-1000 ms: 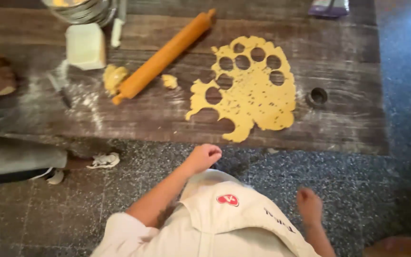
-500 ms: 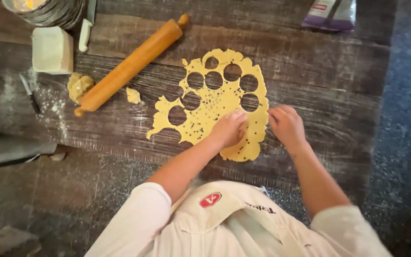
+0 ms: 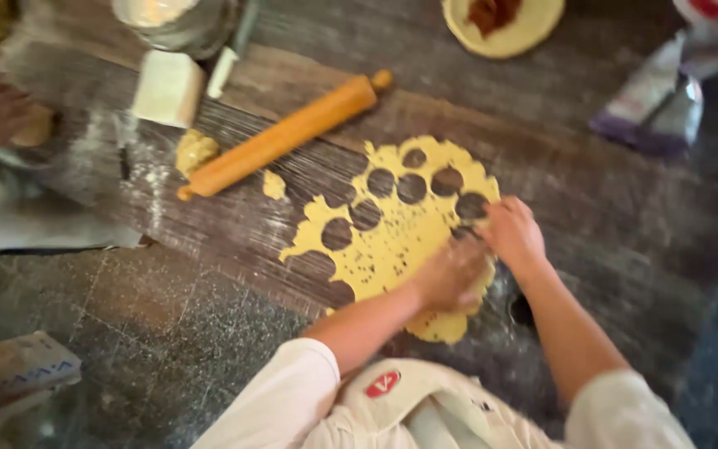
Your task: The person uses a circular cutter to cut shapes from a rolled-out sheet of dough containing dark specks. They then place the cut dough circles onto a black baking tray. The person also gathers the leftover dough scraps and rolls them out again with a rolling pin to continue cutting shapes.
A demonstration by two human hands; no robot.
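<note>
Both hands press on the dough (image 3: pixel 392 241), a thin yellow speckled sheet punched with round holes, on the floured dark wood table (image 3: pixel 592 199). Left hand (image 3: pixel 452 276) flat, fingers curled on its near edge; right hand (image 3: pixel 513 234) spread on its right rim, gripping nothing visible. Smooth wooden rolling pin (image 3: pixel 284 135) lies diagonally, upper right to lower left.

Rolling pin (image 3: pixel 284 135) left of dough sheet (image 3: pixel 392 241)

Warm, moderately dim indoor light. The whole frame is smeared by motion blur, heaviest along the top and in the upper right corner. Flour streaks glare pale at upper left; shadows are soft.
</note>
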